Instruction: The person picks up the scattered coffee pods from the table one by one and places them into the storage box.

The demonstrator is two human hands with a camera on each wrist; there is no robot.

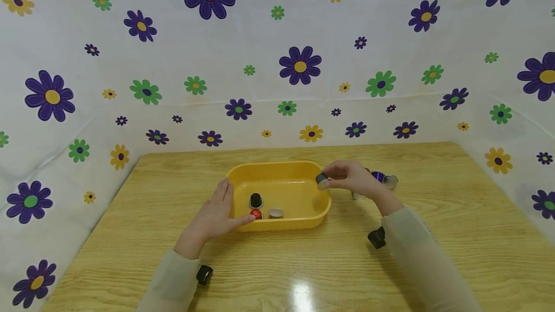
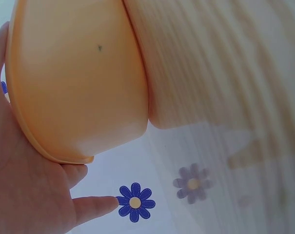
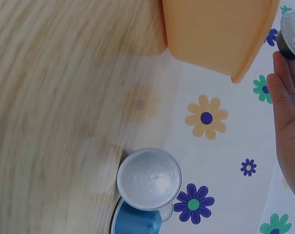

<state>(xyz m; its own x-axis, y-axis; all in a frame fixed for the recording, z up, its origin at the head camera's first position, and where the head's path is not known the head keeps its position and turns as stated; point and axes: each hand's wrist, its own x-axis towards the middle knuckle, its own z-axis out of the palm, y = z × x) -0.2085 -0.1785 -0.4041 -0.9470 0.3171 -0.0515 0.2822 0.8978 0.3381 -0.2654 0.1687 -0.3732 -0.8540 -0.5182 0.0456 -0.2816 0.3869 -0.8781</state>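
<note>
My right hand [image 1: 353,177] pinches a dark grey coffee capsule [image 1: 321,179] by its side, above the right rim of a yellow plastic tub [image 1: 282,224]. In the right wrist view, the held capsule's silver lid [image 3: 293,30] shows at the fingertips. My left hand [image 1: 212,215] rests along the tub's left rim with fingers straight, its thumb over the near edge. Inside the tub, towards the front left, lie a black capsule [image 1: 256,200], a red capsule [image 1: 256,214] partly behind the rim, and one with its pale lid [image 1: 276,213] showing.
Right of the tub, several capsules are grouped, partly hidden by my right hand: a purple capsule [image 1: 378,176] and a silver-lidded capsule [image 1: 390,182] show. A blue capsule [image 3: 137,222] appears in the right wrist view. Flower-printed cloth [image 1: 243,52] encloses the wooden table [image 1: 269,268].
</note>
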